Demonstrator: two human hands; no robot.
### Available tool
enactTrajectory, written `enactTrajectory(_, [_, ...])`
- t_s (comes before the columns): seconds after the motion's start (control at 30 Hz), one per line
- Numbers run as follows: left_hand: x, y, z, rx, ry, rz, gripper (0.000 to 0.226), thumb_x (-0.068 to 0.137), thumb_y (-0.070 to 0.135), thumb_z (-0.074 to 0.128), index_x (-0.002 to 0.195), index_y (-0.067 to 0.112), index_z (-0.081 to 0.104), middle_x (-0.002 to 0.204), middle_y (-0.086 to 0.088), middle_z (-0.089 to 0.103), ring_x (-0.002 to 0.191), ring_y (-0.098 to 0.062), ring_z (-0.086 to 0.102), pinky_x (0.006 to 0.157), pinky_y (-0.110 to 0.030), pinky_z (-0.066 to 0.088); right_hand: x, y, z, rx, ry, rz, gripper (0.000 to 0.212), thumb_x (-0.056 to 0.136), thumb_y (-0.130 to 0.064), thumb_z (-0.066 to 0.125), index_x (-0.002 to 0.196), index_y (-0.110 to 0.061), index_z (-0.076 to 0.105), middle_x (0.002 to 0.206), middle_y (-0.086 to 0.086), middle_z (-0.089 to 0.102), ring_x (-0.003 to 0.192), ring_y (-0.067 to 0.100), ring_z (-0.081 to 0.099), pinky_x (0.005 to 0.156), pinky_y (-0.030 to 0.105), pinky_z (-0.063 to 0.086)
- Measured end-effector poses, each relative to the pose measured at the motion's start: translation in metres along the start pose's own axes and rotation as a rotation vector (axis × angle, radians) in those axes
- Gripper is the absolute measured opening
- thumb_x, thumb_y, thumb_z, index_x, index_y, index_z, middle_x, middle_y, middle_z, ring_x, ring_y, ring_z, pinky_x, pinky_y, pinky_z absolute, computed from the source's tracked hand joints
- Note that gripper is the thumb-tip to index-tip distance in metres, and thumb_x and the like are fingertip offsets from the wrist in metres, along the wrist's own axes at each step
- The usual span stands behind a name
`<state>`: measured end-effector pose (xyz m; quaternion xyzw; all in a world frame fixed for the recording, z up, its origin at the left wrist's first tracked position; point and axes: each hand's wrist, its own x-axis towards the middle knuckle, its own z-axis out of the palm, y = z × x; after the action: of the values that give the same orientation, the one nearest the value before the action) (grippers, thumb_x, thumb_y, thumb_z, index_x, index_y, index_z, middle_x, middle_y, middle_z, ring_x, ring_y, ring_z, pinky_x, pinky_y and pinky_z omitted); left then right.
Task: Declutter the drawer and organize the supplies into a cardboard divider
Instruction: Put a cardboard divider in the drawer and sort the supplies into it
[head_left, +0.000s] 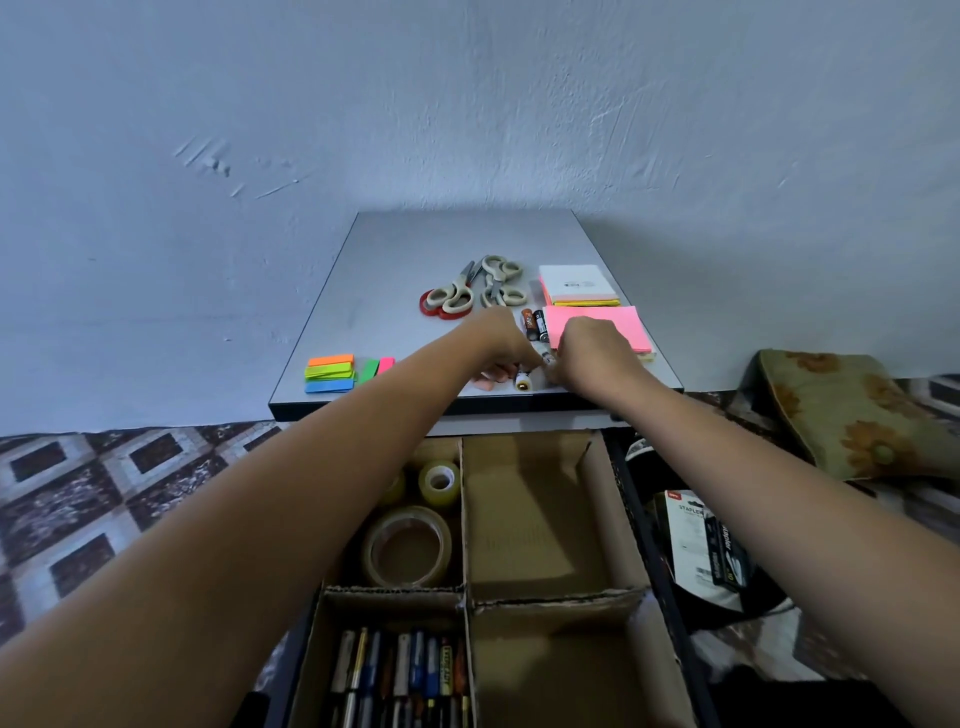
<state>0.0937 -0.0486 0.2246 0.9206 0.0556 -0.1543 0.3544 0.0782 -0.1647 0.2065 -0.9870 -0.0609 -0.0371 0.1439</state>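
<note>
Your left hand (501, 340) and right hand (589, 351) meet, fingers curled, over cylindrical batteries (523, 383) at 6 o'clock on the smooth table (395, 260); whether they grip anything can't be told. The corrugated cardboard divider (540, 519) sits below.

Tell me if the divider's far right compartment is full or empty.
Empty. Only bare cardboard shows in the far right compartment; the tape rolls sit in the one beside it.
</note>
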Motion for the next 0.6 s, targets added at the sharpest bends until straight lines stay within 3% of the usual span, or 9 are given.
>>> enactTrajectory(0.1, [0.000, -0.002, 0.000, 0.089, 0.027, 0.028, 0.023, 0.085, 0.011, 0.061, 0.066, 0.006, 0.048, 0.065, -0.009, 0.052, 0.059, -0.019, 0.050, 0.058, -0.028, 0.049, -0.006, 0.002, -0.008, 0.020, -0.115, 0.045, 0.039, 0.085, -0.012, 0.060, 0.056, -0.009, 0.036, 0.058, 0.005, 0.038, 0.061, 0.024, 0.043, 0.044, 0.025, 0.023])
enactTrajectory(0.2, [0.001, -0.006, -0.004, 0.134, 0.034, 0.028, 0.020, 0.085, 0.013, 0.059, 0.068, 0.006, 0.050, 0.065, -0.009, 0.053, 0.058, -0.019, 0.052, 0.059, -0.026, 0.050, -0.007, 0.002, -0.019, 0.100, -0.194, 0.070, 0.032, 0.086, -0.019, 0.060, 0.060, -0.008, 0.045, 0.057, 0.004, 0.045, 0.050, 0.017, 0.041, 0.044, 0.022, 0.029])
enactTrajectory(0.3, [0.006, -0.006, -0.011, 0.083, 0.080, 0.035, 0.021, 0.086, 0.013, 0.053, 0.067, 0.005, 0.049, 0.065, -0.008, 0.055, 0.056, -0.018, 0.052, 0.059, -0.027, 0.050, 0.002, -0.004, -0.035, 0.407, -0.246, 0.140, 0.016, 0.085, -0.018, 0.061, 0.074, -0.008, 0.058, 0.063, 0.005, 0.055, 0.052, 0.016, 0.044, 0.050, 0.021, 0.039])
enactTrajectory(0.4, [0.016, 0.000, -0.020, -0.015, 0.120, 0.034, 0.020, 0.087, 0.013, 0.049, 0.068, 0.008, 0.047, 0.067, -0.008, 0.056, 0.060, -0.020, 0.055, 0.059, -0.027, 0.048, 0.023, -0.008, -0.050, 0.584, -0.257, 0.212, 0.020, 0.083, -0.009, 0.058, 0.063, -0.008, 0.053, 0.062, 0.007, 0.052, 0.050, 0.015, 0.040, 0.051, 0.021, 0.038])
enactTrajectory(0.6, [0.037, 0.017, -0.017, -0.193, 0.111, -0.040, 0.023, 0.081, 0.002, 0.060, 0.069, 0.013, 0.043, 0.059, -0.004, 0.049, 0.064, -0.019, 0.056, 0.052, -0.024, 0.040, 0.059, -0.008, -0.058, 0.532, -0.381, 0.293, 0.021, 0.086, -0.003, 0.049, 0.066, -0.007, 0.048, 0.061, 0.008, 0.048, 0.051, 0.015, 0.039, 0.053, 0.024, 0.042])
